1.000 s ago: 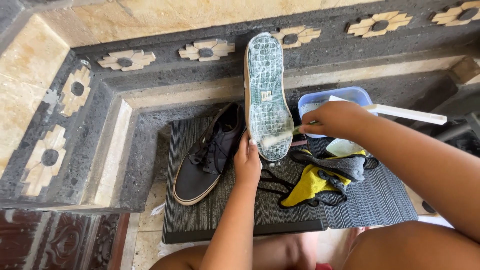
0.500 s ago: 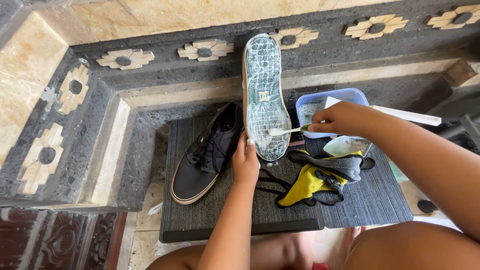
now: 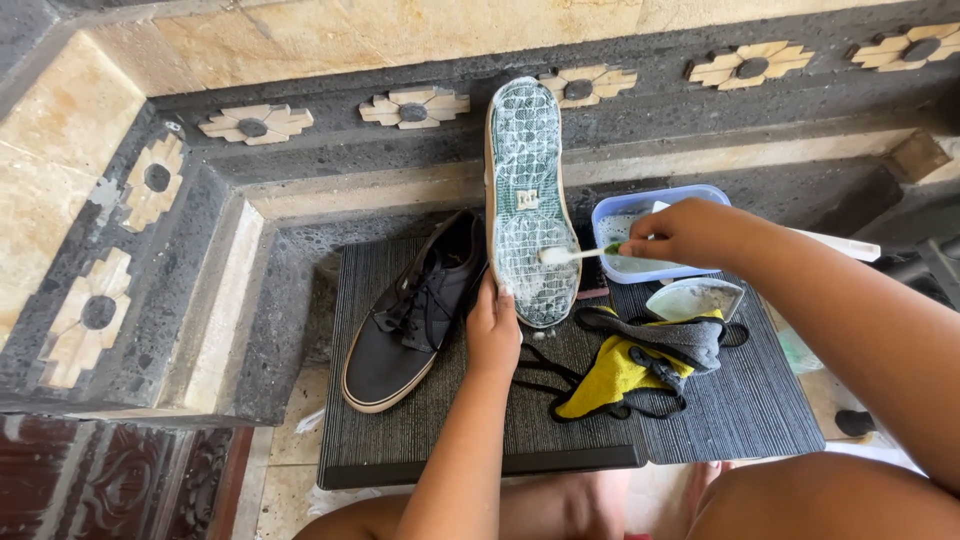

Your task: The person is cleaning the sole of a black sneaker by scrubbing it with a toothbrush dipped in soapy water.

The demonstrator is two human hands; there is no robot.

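My left hand [image 3: 493, 325] grips the heel end of a shoe [image 3: 527, 190] held upright with its pale, soapy sole facing me. In my right hand [image 3: 680, 235] is a toothbrush [image 3: 575, 254], its white head pressed on the lower part of the sole. The second shoe [image 3: 412, 310], dark grey with black laces, lies on its side on the dark ribbed mat [image 3: 430, 420] just left of my left hand.
A blue plastic tub [image 3: 615, 210] with soapy water stands behind my right hand. A yellow and grey cloth with black laces [image 3: 640, 360] and a pale insole [image 3: 695, 297] lie on the mat. Dark stone steps with flower tiles [image 3: 250, 122] surround the mat.
My right hand has drawn back to the right from over the sole. The brush head now rests on the lower sole. The left hand and the shoe stay put.
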